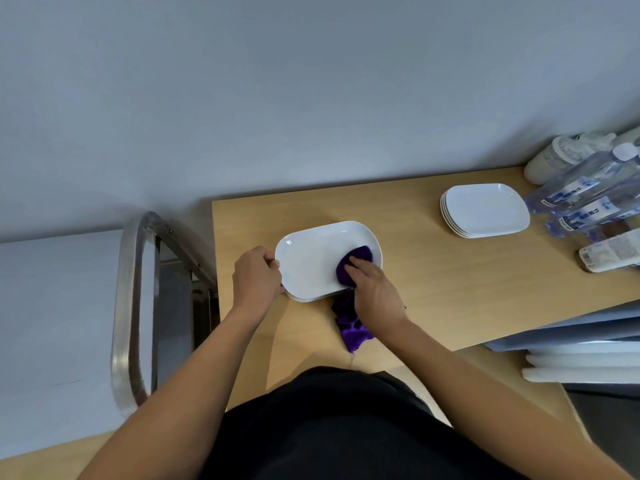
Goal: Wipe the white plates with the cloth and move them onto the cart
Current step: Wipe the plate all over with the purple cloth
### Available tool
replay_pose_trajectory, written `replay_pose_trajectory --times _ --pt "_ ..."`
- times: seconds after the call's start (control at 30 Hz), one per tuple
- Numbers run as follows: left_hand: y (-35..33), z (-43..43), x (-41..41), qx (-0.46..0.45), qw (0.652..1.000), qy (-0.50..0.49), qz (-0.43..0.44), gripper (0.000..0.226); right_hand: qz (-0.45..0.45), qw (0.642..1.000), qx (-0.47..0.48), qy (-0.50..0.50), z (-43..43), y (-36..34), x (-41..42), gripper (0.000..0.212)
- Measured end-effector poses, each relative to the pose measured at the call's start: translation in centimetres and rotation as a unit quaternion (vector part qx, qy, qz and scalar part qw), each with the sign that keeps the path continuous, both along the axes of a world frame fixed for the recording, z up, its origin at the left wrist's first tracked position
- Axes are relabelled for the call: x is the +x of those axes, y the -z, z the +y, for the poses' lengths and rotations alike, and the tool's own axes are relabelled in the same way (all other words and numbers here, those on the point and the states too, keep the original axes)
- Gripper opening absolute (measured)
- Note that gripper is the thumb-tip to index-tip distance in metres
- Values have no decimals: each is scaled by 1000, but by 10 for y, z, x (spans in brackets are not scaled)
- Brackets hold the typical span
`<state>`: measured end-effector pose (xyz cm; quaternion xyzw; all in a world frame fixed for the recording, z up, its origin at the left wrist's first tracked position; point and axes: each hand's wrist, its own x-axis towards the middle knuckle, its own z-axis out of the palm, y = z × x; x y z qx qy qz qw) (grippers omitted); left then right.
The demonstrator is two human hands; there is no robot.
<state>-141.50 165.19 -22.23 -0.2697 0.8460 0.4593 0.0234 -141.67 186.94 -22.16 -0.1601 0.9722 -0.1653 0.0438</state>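
A white oblong plate (311,261) lies on the wooden table (450,282), apparently on top of another plate whose edge shows beneath it. My left hand (256,277) grips its left rim. My right hand (372,289) holds a purple cloth (349,271) pressed onto the plate's right part; the cloth's tail hangs down over the table toward me. A stack of several white plates (485,209) stands at the right rear of the table. The metal cart (133,306) stands to the left of the table, its handle rail in view.
Clear water bottles (585,192) and white containers (561,157) crowd the table's far right corner, next to the plate stack. White and blue boards (585,358) lie stacked lower right. A grey wall runs behind the table.
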Motion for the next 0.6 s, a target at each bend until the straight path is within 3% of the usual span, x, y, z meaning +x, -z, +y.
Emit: replay_pose_trajectory --times 0.17,0.33,0.47,0.6 --pt "-3 3 -1 -96 995 32 -12 10 39 989 -108 -88 -14 -1 25 39" --pt "-16 21 -1 -248 968 43 -20 36 50 975 -215 38 11 -16 21 46" --pt "-17 52 -11 -229 960 145 75 37 52 959 -259 98 38 -24 3 46" --pt "-14 98 -11 -181 937 289 77 44 55 948 -295 105 62 -30 -15 44"
